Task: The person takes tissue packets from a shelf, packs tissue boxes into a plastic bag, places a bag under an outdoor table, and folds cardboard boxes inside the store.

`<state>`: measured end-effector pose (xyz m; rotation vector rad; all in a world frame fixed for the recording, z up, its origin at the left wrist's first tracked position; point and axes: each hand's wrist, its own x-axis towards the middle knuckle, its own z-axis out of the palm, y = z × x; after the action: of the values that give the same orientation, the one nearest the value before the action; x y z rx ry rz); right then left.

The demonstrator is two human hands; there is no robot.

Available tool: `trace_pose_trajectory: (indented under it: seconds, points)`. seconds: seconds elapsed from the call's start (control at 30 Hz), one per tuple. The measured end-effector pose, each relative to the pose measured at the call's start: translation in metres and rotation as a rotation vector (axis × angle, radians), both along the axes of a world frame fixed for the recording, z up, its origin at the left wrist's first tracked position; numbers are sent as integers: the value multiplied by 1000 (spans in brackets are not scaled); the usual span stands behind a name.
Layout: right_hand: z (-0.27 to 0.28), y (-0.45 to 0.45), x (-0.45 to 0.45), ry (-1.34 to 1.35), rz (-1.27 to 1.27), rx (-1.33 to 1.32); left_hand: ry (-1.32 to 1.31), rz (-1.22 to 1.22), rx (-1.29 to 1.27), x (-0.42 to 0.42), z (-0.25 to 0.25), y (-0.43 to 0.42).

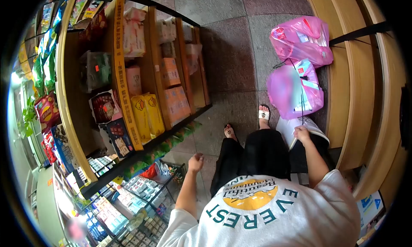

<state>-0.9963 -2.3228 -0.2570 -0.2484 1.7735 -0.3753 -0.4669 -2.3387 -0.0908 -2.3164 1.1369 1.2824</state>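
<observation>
My left hand [196,162] hangs over the floor near the lower end of the shelf unit, its fingers curled and nothing visible in them. Beside my right leg, my right hand [302,134] is closed at the lower end of a thin dark cord [302,105], above a white sack or bag [296,129]. The cord runs up across a pink plastic bag [315,94] with packages inside. Touching that bag from beyond is a second pink bag [300,36], also filled. Both bags are on the floor against the wooden shelves.
At the left stands a shelf unit [124,75] with yellow packs [147,118], boxes and snacks. Wire racks [148,195] of small goods are at the lower left. Wooden shelves [358,75] line the right. Tiled floor [227,53] runs between them.
</observation>
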Motion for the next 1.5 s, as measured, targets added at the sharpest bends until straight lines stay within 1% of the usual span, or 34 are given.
trace_pose_trajectory:
  seconds: [0.07, 0.13, 0.2, 0.23, 0.3, 0.33, 0.4, 0.43, 0.47, 0.53, 0.57, 0.6, 0.63, 0.67, 0.7, 0.73, 0.77, 0.8, 0.87, 0.9, 0.93, 1.0, 1.03, 1.07, 1.13, 1.17, 1.2, 1.27, 1.3, 1.37, 1.4, 1.43, 1.5]
  points:
    - [-4, -6, 10, -4, 88, 5, -43, -161, -115, -33, 16, -33]
    - [-11, -9, 16, 5, 142, 14, -51, -179, -122, -33, 5, -45]
    - [-3, -28, 26, -14, 127, 13, -44, -257, -330, -34, -1, -62]
    - [-2, -36, 30, -39, 119, -1, -47, -246, -334, -36, -2, -73]
    - [-5, -45, 45, -54, 127, -17, 49, -199, -339, -36, 6, -92]
    - [-10, -48, 51, -64, 120, -30, 45, -205, -414, -31, -1, -94]
    - [-18, -59, 56, -63, 89, -63, 64, -124, -148, -18, -14, -106]
    - [-18, -62, 59, -58, 71, -72, 49, -174, -205, -18, -15, -115]
    - [-20, -62, 65, -54, 52, -77, 93, -141, -189, -16, -21, -123]
    - [-16, -66, 82, -17, 32, -90, 129, -166, -262, -9, -47, -135]
    - [-23, -73, 89, 12, 30, -115, 126, -151, -277, -6, -67, -144]
    - [-32, -88, 95, 18, 23, -128, 112, -240, -286, -1, -84, -153]
    - [-45, -90, 99, 25, 17, -157, 36, -318, -329, -2, -98, -170]
    - [-41, -94, 111, 27, 6, -173, -42, -401, -359, -1, -109, -183]
    - [-38, -105, 122, 112, -55, -194, -42, -417, -347, 0, -117, -196]
    - [-31, -123, 133, 116, -75, -186, 157, -232, -375, -3, -126, -214]
    - [-28, -140, 139, 154, -19, -195, 355, -42, -396, -9, -138, -233]
    - [-28, -155, 145, 194, 41, -204, 366, -57, -388, -17, -142, -254]
    - [-41, -184, 154, 453, 279, -217, 320, -177, -336, -34, -141, -292]
    - [-41, -200, 162, 360, 164, -187, 306, -246, -375, -37, -145, -305]
    - [-42, -216, 171, 267, 52, -161, 312, -242, -371, -35, -162, -313]
    - [-72, -237, 188, 163, -21, -231, 246, -271, -347, -32, -210, -327]
    - [-77, -256, 199, 177, -30, -358, 212, -353, -356, -33, -221, -338]
    - [-86, -268, 210, 189, -49, -470, 213, -356, -343, -34, -239, -344]
    - [-128, -282, 222, 183, 131, -297, 136, -300, -309, -34, -274, -363]
    - [-126, -302, 229, 223, 149, -353, 192, -176, -242, -1, -359, -355]
    - [-113, -326, 239, 259, 170, -414, 191, -173, -242, -2, -376, -366]
    - [-151, -357, 262, 174, 180, -503, -195, -100, -166, -3, -402, -393]
    - [-179, -367, 271, 129, 227, -517, -322, -99, -159, 2, -419, -402]
    - [-210, -402, 292, 76, 382, -536, -488, -157, -241, 5, -430, -427]
    - [-226, -418, 299, 34, 447, -543, -531, -196, -302, 7, -432, -437]
    - [-242, -432, 305, 24, 453, -561, -579, -239, -362, 8, -428, -447]
    - [-275, -455, 319, 14, 604, -641, -657, -314, -436, 22, -439, -465]
